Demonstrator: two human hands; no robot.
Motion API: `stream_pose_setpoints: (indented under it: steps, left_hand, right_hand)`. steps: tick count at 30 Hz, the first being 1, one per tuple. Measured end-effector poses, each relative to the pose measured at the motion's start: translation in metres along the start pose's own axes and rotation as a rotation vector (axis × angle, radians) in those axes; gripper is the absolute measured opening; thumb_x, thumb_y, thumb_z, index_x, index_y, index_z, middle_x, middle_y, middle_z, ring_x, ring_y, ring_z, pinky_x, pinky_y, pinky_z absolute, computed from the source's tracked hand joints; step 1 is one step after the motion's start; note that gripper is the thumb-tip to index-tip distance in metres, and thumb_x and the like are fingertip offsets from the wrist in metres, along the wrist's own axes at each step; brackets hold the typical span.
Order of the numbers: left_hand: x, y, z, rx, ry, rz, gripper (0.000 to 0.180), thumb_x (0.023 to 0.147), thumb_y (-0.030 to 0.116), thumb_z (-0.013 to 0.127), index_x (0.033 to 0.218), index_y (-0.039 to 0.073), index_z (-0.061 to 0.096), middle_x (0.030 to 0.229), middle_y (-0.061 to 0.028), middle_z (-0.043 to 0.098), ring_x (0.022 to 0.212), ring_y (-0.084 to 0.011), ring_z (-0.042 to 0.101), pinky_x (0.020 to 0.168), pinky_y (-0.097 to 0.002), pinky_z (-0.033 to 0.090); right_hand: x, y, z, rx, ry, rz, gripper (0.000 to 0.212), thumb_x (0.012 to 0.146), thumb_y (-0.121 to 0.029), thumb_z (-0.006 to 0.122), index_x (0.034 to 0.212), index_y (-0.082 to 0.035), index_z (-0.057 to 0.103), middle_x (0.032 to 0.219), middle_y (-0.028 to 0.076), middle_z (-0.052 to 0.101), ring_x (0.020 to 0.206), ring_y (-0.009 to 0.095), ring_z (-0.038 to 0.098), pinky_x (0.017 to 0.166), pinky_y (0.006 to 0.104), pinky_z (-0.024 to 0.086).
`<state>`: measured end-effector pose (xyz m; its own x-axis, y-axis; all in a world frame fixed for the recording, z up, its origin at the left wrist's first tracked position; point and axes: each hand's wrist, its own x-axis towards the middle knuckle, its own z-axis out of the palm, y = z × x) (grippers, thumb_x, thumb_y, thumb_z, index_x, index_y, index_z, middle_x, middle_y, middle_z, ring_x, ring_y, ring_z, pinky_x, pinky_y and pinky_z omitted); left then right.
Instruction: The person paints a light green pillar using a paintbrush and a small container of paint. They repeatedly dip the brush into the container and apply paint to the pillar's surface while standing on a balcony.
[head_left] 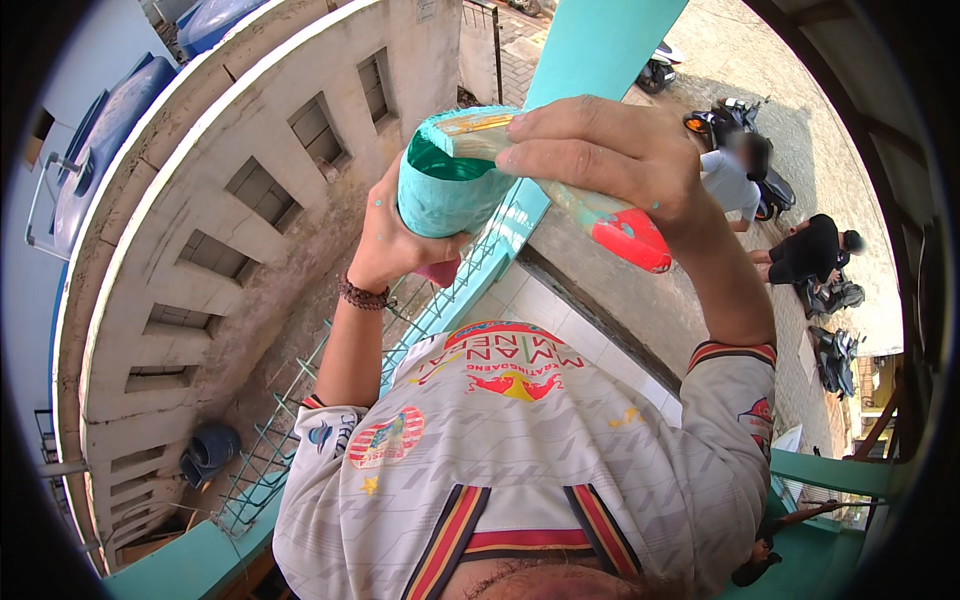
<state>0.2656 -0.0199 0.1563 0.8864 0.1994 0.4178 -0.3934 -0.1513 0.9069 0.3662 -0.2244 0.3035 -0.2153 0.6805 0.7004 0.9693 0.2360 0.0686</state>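
My left hand (385,245) is wrapped round a paint-smeared cup (450,208), raised in front of my chest and tilted so that its mouth shows. Glossy turquoise paint (448,166) lies inside it. Between the thumb and fingers of my right hand (615,155) is a flat paintbrush (630,238) with a pale, paint-spotted handle and a red end. The brush's head lies over the cup's rim, its bristles partly coated in turquoise. Under my left hand a pinkish-red bit (440,272) shows, which I cannot make out.
A turquoise pillar (600,50) rises just beyond my hands. Below them runs a turquoise ledge (515,240) with wire mesh (290,440) along it. A wall with several window openings (265,190) stands at left. Far below at right are two people (808,250) and several motorcycles (835,360).
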Motion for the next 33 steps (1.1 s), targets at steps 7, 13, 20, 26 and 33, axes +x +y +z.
stream_pose_setpoints:
  steps: [7, 13, 20, 26, 33]
  left_hand:
    - [0.005, -0.005, 0.002, 0.069, 0.017, 0.037, 0.084, 0.052, 0.009, 0.083, 0.130, 0.001, 0.054, 0.115, -0.0087, 0.067, 0.105, -0.0175, 0.064, 0.096, -0.0343, 0.049]
    - [0.012, -0.005, 0.005, 0.143, 0.067, 0.123, 0.079, 0.052, 0.008, 0.082, 0.126, 0.001, 0.057, 0.112, -0.0099, 0.068, 0.104, -0.0188, 0.065, 0.094, -0.0339, 0.050]
    - [0.018, -0.018, 0.005, 0.296, 0.066, 0.207, 0.080, 0.048, 0.011, 0.083, 0.124, 0.003, 0.058, 0.111, -0.0112, 0.067, 0.103, -0.0229, 0.065, 0.094, -0.0348, 0.050]
    - [0.019, -0.030, 0.006, 0.230, 0.044, 0.141, 0.082, 0.048, 0.010, 0.084, 0.126, 0.002, 0.057, 0.113, -0.0122, 0.067, 0.106, -0.0234, 0.065, 0.096, -0.0349, 0.049]
    - [0.039, -0.050, 0.011, 0.088, -0.019, 0.058, 0.086, 0.051, 0.011, 0.086, 0.130, 0.002, 0.053, 0.115, -0.0122, 0.067, 0.107, -0.0221, 0.065, 0.097, -0.0353, 0.048]
  right_hand:
    - [-0.007, 0.003, 0.001, 0.070, 0.010, 0.101, 0.027, 0.073, -0.007, 0.072, 0.100, -0.006, 0.071, 0.093, 0.011, 0.070, 0.082, 0.028, 0.070, 0.071, 0.0335, 0.057]
    - [-0.004, 0.011, -0.004, 0.582, -0.109, 0.418, 0.024, 0.082, -0.003, 0.076, 0.105, -0.003, 0.069, 0.094, 0.008, 0.070, 0.085, 0.017, 0.069, 0.076, 0.0286, 0.055]
    - [-0.015, 0.036, 0.007, 0.966, -0.138, 0.835, 0.027, 0.087, -0.012, 0.072, 0.110, 0.001, 0.064, 0.093, 0.006, 0.066, 0.087, 0.014, 0.065, 0.075, 0.0283, 0.055]
    - [-0.032, 0.051, 0.006, 0.970, 0.020, 0.887, 0.031, 0.088, -0.013, 0.072, 0.114, 0.000, 0.061, 0.099, 0.008, 0.066, 0.090, 0.014, 0.065, 0.077, 0.0284, 0.054]
    - [-0.033, 0.045, 0.030, 0.280, -0.004, 0.572, 0.016, 0.082, -0.003, 0.076, 0.097, -0.003, 0.069, 0.093, 0.009, 0.071, 0.083, 0.019, 0.069, 0.074, 0.0296, 0.055]
